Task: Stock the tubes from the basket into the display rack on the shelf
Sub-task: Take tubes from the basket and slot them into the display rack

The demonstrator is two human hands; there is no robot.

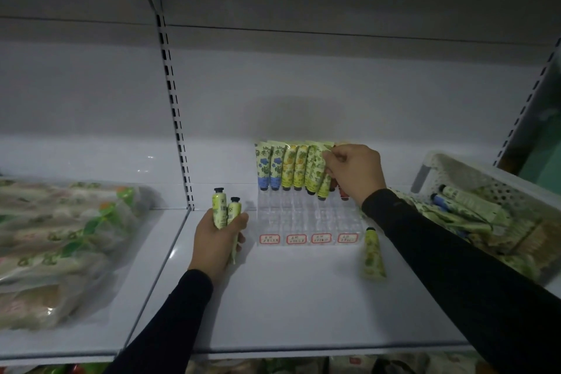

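Note:
A clear display rack [306, 218] with red-framed labels stands on the white shelf [288, 307]. Its back row holds several tubes [280, 165], blue-flowered and yellow ones, caps down. My right hand [353, 171] pinches a green-patterned tube [321, 174] at its top, cap down over the rack's back row. My left hand [220, 237] grips two green tubes [224, 211] with black caps up, left of the rack. One green tube [372, 253] lies loose on the shelf at the rack's right front corner. The white basket [485, 179] at the right holds more tubes.
Bagged goods in clear plastic [60, 246] fill the neighbouring shelf section at the left. A slotted upright [177, 118] divides the two sections. More packaged goods show below the shelf's front edge.

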